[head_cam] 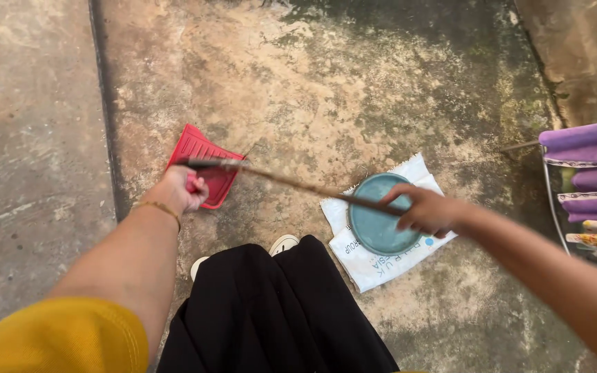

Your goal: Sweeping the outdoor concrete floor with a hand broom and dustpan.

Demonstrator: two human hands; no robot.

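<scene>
My left hand (179, 190) grips the handle of a red dustpan (202, 163) that rests tilted on the concrete floor ahead of my feet. My right hand (426, 211) holds the thin end of a long brown stick (291, 182), blurred, which runs leftward across to the dustpan's mouth. Below my right hand a round teal lid or plate (374, 228) lies on a white printed sack (371, 262) spread on the floor.
Stained concrete floor (326, 97) with a dark groove (105, 117) running down the left side. A rack with folded purple cloths (589, 148) stands at the right edge. My black skirt and white shoes (283, 243) are at the bottom centre.
</scene>
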